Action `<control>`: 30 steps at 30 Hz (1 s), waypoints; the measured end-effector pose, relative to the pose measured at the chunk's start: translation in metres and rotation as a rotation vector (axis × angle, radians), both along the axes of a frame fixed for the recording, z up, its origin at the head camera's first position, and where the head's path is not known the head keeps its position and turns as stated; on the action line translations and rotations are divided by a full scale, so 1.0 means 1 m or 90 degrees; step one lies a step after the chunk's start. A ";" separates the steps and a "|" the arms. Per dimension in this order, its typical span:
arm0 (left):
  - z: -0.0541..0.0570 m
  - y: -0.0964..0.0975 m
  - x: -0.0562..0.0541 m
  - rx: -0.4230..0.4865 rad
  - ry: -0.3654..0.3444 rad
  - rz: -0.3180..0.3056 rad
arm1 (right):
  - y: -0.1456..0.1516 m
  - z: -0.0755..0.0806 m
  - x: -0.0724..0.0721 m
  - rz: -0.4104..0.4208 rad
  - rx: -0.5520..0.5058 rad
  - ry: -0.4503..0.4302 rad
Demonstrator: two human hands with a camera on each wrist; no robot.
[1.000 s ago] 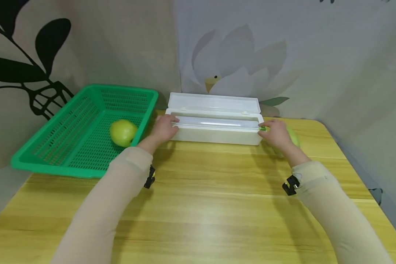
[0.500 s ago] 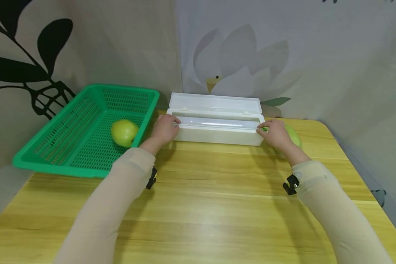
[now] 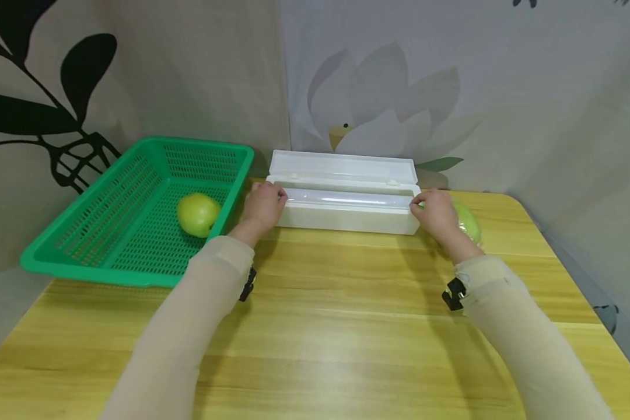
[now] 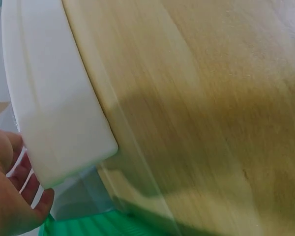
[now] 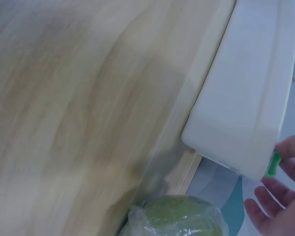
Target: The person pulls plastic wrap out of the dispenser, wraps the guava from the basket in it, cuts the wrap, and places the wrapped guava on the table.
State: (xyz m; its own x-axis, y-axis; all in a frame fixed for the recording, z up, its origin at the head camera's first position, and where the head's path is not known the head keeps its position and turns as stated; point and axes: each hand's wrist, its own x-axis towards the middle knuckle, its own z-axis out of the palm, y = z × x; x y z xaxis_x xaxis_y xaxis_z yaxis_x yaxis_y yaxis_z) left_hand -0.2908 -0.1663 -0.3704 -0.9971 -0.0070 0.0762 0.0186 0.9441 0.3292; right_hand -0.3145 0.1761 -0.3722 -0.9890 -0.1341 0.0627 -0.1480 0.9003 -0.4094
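A long white cling film dispenser [image 3: 346, 220] stands at the back of the table, its lid [image 3: 342, 165] raised. Along its opening shows a glossy roll of cling film [image 3: 341, 197]. My left hand [image 3: 263, 207] is at the left end, thumb and forefinger pinching the film at the front edge. At the right end, my right hand [image 3: 434, 211] pinches the film with thumb and forefinger. A small green slider [image 5: 273, 164] shows by these fingers in the right wrist view. The other fingers of each hand bend loosely beside the box ends.
A green plastic basket [image 3: 136, 277] stands at the left, with a yellow-green round fruit [image 3: 198, 214] in it. Behind my right wrist sits a green fruit wrapped in clear film [image 3: 467, 224]. A patterned cloth wall [image 3: 378, 87] rises close behind the wooden table [image 3: 336, 326].
My left fingers have drawn closer together at the film's left end. My right forearm has shifted slightly left, uncovering more of the wrapped fruit. The dispenser stays in place.
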 end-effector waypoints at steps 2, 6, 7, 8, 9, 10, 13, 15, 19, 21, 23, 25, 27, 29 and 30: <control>0.001 0.001 -0.001 -0.013 -0.008 0.001 | 0.000 -0.001 -0.001 -0.003 -0.001 0.008; 0.001 0.004 -0.004 -0.045 -0.023 0.000 | -0.001 -0.003 -0.005 -0.014 -0.030 0.024; 0.001 0.005 -0.005 -0.050 -0.024 0.002 | -0.002 -0.003 -0.005 -0.017 -0.038 0.027; 0.001 0.006 -0.006 -0.057 -0.022 0.003 | -0.003 -0.002 -0.006 -0.019 -0.042 0.032; 0.001 0.007 -0.006 -0.059 -0.021 0.005 | -0.003 -0.002 -0.007 -0.019 -0.042 0.037; 0.001 0.008 -0.007 -0.059 -0.017 0.008 | -0.004 -0.001 -0.008 -0.017 -0.036 0.041; 0.003 0.009 -0.008 -0.057 -0.011 0.011 | -0.006 0.003 -0.009 -0.014 -0.022 0.046; 0.005 0.009 -0.010 -0.057 -0.014 0.002 | -0.007 0.006 -0.011 -0.017 -0.018 0.044; 0.007 0.005 -0.013 -0.067 -0.028 -0.028 | -0.007 0.012 -0.012 -0.036 -0.052 0.032; 0.009 0.004 -0.014 -0.050 -0.023 -0.036 | -0.006 0.013 -0.013 -0.045 -0.087 0.024; 0.010 0.002 -0.016 -0.019 -0.004 -0.031 | -0.005 0.013 -0.014 -0.059 -0.131 0.008; 0.011 0.001 -0.017 0.016 0.021 -0.017 | -0.005 0.014 -0.015 -0.079 -0.181 -0.020; 0.013 -0.001 -0.019 0.037 0.039 -0.001 | -0.004 0.014 -0.017 -0.101 -0.225 -0.052; 0.015 -0.002 -0.020 0.026 0.047 0.009 | -0.003 0.014 -0.019 -0.121 -0.268 -0.081; 0.016 -0.002 -0.021 0.014 0.044 0.013 | -0.002 0.015 -0.020 -0.128 -0.284 -0.094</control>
State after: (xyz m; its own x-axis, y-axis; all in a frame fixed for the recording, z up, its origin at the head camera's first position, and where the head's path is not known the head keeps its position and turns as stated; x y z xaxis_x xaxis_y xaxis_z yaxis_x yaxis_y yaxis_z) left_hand -0.3116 -0.1686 -0.3545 -0.9891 -0.0304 0.1438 0.0219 0.9371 0.3484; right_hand -0.3350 0.1736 -0.3573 -0.9951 0.0678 -0.0713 0.0982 0.6374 -0.7642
